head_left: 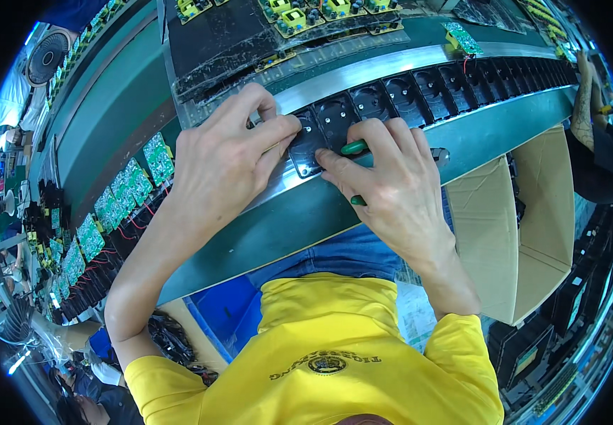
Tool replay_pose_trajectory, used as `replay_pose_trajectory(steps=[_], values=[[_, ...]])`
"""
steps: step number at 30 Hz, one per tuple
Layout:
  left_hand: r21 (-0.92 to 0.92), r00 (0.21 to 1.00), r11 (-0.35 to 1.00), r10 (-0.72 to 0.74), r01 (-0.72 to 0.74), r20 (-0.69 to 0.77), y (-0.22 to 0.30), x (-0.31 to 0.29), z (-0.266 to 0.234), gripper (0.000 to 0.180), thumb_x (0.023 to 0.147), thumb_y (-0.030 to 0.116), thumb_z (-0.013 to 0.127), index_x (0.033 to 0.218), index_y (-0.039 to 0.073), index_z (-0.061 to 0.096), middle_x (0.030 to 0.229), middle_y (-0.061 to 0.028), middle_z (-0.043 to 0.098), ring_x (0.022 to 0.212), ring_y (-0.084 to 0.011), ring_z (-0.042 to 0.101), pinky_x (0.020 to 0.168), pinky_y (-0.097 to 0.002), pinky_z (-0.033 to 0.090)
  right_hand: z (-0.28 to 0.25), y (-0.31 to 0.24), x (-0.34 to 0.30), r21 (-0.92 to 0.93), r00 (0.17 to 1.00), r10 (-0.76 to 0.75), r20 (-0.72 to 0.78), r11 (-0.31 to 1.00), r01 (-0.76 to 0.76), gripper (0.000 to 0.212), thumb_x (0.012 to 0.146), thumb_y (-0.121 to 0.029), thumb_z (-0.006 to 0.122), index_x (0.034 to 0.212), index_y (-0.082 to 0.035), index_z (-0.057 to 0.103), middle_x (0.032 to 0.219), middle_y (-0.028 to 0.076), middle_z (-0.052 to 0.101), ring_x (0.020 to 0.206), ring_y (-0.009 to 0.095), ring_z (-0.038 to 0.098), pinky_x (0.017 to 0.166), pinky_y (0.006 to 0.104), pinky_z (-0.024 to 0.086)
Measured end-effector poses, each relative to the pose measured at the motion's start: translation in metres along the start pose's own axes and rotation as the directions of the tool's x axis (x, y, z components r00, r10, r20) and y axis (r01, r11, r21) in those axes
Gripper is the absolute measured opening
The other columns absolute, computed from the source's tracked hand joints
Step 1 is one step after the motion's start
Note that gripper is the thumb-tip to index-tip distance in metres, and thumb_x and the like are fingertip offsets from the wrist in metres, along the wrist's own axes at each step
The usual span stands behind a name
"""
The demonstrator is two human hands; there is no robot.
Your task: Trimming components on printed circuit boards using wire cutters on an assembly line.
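Observation:
A black plastic case (308, 150) with small metal posts lies on the metal strip, at the near end of a row of similar cases (373, 99). My left hand (232, 145) is closed in a pinch at its left edge; the fingers hide most of what they grip. My right hand (391, 177) is wrapped round pliers with green handles (354, 147); the metal end (441, 156) sticks out past its far side. The right thumb and index finger also press on the case's right edge.
Green circuit boards (133, 183) with red wires line the belt at left. One more board (462, 39) lies beyond the row of cases. Boards with yellow transformers (296, 18) sit on a black surface ahead. An open cardboard box (483, 241) stands at right, near another person's arm (584, 99).

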State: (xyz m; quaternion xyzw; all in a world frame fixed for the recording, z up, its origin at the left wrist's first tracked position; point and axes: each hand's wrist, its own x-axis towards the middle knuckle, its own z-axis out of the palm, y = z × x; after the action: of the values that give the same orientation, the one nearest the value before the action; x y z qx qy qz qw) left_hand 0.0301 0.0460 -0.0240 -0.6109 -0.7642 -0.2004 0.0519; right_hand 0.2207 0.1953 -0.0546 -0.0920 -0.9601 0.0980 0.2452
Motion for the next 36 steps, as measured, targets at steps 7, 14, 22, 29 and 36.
replay_pose_trajectory(steps=[7,14,22,29,36], values=[[0.011,0.999,0.999,0.043,-0.043,0.007,-0.004,0.008,0.002,0.007,0.097,0.007,0.082,0.104,0.008,0.082,0.108,0.0,0.069,0.075,-0.0166,0.062,0.066,-0.0289,0.049,0.001,0.0,-0.002,0.035,1.0,0.022,0.011,0.999,-0.023,0.023,0.089,-0.017,0.089,0.112,-0.019,0.089,0.117,0.004,0.062,0.099,0.024,0.055,0.091,0.0375,0.048],[0.043,0.999,0.998,0.041,-0.042,0.022,-0.004,0.011,0.005,0.005,0.098,0.009,0.08,0.102,0.009,0.082,0.108,0.0019,0.07,0.075,-0.0174,0.064,0.067,-0.0299,0.051,0.003,0.001,-0.002,0.053,0.999,0.032,0.01,0.998,-0.033,0.021,0.09,-0.017,0.089,0.111,-0.018,0.089,0.117,0.004,0.062,0.098,0.024,0.055,0.091,0.0374,0.049],[0.111,0.996,0.992,0.055,-0.063,0.073,-0.003,0.015,0.002,0.005,0.1,0.012,0.079,0.103,0.009,0.08,0.108,0.0026,0.068,0.077,-0.0199,0.067,0.068,-0.0321,0.053,0.006,0.002,-0.003,0.06,0.999,0.041,0.002,0.997,-0.041,0.018,0.091,-0.018,0.09,0.108,-0.018,0.09,0.116,0.005,0.061,0.097,0.023,0.054,0.09,0.0368,0.05],[0.084,0.999,0.996,0.041,-0.042,0.025,0.002,0.017,0.012,0.009,0.101,0.017,0.077,0.096,0.011,0.08,0.103,-0.0008,0.062,0.079,-0.0217,0.069,0.063,-0.0367,0.056,0.0,0.0,-0.002,0.054,0.999,0.042,0.024,0.998,-0.044,0.025,0.09,-0.019,0.091,0.114,-0.021,0.089,0.118,0.004,0.061,0.098,0.023,0.055,0.09,0.0374,0.051],[0.076,0.997,0.997,-0.04,0.035,0.067,0.014,0.011,0.003,0.01,0.098,0.018,0.078,0.095,0.009,0.08,0.104,-0.0061,0.061,0.078,-0.0272,0.07,0.064,-0.041,0.057,-0.028,-0.01,0.038,0.702,0.986,0.134,-0.099,0.712,-0.026,0.033,0.109,-0.032,0.07,0.132,-0.009,0.079,0.103,0.005,0.063,0.085,0.018,0.057,0.079,0.0317,0.05]])
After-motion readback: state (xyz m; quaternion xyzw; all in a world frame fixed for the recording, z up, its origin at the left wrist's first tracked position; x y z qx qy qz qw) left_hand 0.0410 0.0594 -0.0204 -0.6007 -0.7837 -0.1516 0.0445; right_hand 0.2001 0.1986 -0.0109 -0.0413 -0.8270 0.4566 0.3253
